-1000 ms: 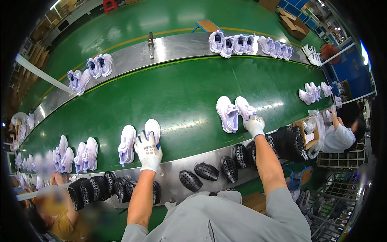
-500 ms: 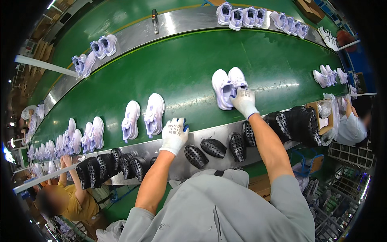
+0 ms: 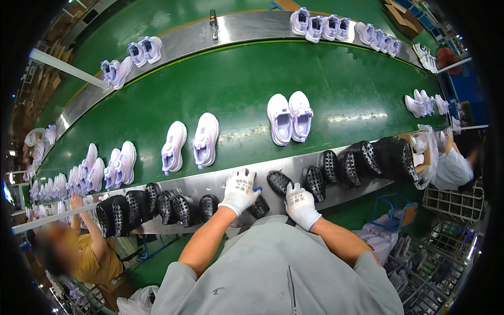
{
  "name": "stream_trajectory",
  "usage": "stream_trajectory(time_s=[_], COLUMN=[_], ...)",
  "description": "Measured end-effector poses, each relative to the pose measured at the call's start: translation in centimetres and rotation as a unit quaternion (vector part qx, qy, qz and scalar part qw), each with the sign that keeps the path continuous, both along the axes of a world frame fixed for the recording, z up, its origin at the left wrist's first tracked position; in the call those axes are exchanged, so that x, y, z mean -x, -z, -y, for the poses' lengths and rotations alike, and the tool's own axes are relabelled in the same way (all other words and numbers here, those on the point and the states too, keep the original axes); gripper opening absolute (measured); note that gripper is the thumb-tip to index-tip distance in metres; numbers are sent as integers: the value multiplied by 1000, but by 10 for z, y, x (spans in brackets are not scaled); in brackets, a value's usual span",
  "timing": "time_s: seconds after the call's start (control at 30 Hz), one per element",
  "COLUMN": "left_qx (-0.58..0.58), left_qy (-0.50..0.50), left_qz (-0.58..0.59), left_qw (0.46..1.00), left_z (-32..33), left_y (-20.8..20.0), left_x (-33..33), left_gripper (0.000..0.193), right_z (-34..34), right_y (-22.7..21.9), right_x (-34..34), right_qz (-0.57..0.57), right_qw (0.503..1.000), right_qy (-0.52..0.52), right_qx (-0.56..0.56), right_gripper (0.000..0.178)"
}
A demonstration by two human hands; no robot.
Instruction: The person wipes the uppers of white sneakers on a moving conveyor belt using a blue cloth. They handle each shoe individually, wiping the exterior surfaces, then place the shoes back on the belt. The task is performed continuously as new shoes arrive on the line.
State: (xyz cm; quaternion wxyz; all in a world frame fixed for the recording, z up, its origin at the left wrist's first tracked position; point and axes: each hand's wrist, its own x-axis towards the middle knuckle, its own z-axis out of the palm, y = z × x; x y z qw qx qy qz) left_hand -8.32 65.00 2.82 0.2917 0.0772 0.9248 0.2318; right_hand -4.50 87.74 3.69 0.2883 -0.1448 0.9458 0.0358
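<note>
My left hand (image 3: 239, 193), in a white glove, is over the metal ledge with its fingers apart. Partly covered by it is a black perforated toe-shaped shoe form (image 3: 259, 208). Just right of that, my gloved right hand (image 3: 301, 203) has its fingers closed at the lower right end of a second black shoe form (image 3: 278, 181), which lies tilted on the ledge. Another black form (image 3: 314, 184) sits beside this hand. Beyond my hands, a pair of white and lilac sneakers (image 3: 291, 118) rests on the green belt, untouched.
Two separate sneakers (image 3: 206, 139) lie on the green belt (image 3: 241, 73) at left. More black forms (image 3: 184, 210) line the metal ledge (image 3: 210, 181) both ways. A screwdriver-like tool (image 3: 213, 25) lies on the far ledge. Co-workers sit left (image 3: 97, 252) and right (image 3: 455, 168).
My right hand has let go of the sneaker pair and come back to a black form on the ledge. My left hand has shifted right, over another form. The view has tilted slightly.
</note>
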Motion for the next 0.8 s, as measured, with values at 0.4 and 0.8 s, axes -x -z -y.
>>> stream_trajectory(time_s=[0.4,0.8], left_qx=[-611,-2], left_qy=[-306,122], left_qz=[279,-232], left_qw=[675,965], left_z=[-30,-121], left_y=[4,20], left_x=[51,225], left_gripper=[52,61], right_z=[-33,-93], right_y=[-77,-11], right_x=[45,144], right_qz=[62,159], right_qw=[950,674], right_qy=[212,565], right_qx=[221,447], right_gripper=[51,24])
